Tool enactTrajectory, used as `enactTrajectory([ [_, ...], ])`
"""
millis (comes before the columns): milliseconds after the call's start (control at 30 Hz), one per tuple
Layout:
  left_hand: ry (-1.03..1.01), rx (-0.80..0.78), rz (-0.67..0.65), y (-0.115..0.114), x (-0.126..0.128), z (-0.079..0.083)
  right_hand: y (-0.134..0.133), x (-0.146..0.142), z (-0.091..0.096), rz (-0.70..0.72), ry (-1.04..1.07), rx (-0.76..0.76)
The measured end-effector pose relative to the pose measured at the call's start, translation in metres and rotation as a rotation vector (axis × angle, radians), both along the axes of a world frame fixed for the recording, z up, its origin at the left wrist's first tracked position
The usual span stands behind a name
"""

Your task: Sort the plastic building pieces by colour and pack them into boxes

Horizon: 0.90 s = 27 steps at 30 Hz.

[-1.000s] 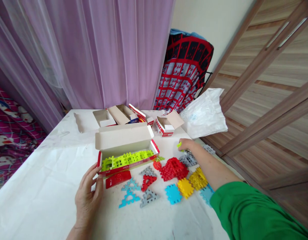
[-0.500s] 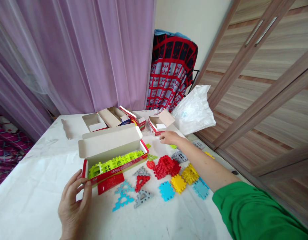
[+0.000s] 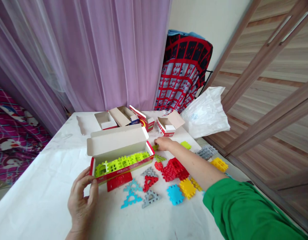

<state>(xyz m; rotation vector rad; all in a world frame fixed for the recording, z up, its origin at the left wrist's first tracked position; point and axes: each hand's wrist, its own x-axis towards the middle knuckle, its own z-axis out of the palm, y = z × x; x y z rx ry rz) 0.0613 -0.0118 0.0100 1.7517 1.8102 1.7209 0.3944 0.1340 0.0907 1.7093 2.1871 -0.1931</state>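
Note:
A long red cardboard box stands with its lid up, holding a row of lime-green interlocking plastic blocks. My left hand pinches its near left corner between thumb and fingers. Just past the box's right end, my right hand has its fingers closed on a lime-green block, partly hidden by the fingers. Another green piece lies below that hand. Closer in are a red block pile, a blue square piece, a yellow one and a grey triangular piece.
Several opened boxes, among them a small red-and-white box, line the back of the white-covered table. A white plastic bag sits at the far right edge. Grey blocks and yellow blocks lie on the right.
My right hand has come nearer and closer to the box's right end, onto a lime-green block. My left hand stays at the box corner. The whole view has shifted slightly.

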Motion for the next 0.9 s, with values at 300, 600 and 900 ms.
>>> enactTrajectory([
  [300,-0.021,0.049,-0.029,0.001,0.001,0.000,-0.002,0.022,0.037,-0.070,0.093,0.189],
  [600,-0.009,0.040,-0.031,0.003,0.000,-0.002,-0.016,-0.021,0.051,0.066,0.476,0.137],
  [900,-0.021,0.021,-0.039,0.004,0.000,-0.002,-0.025,-0.032,0.060,0.035,0.355,0.275],
])
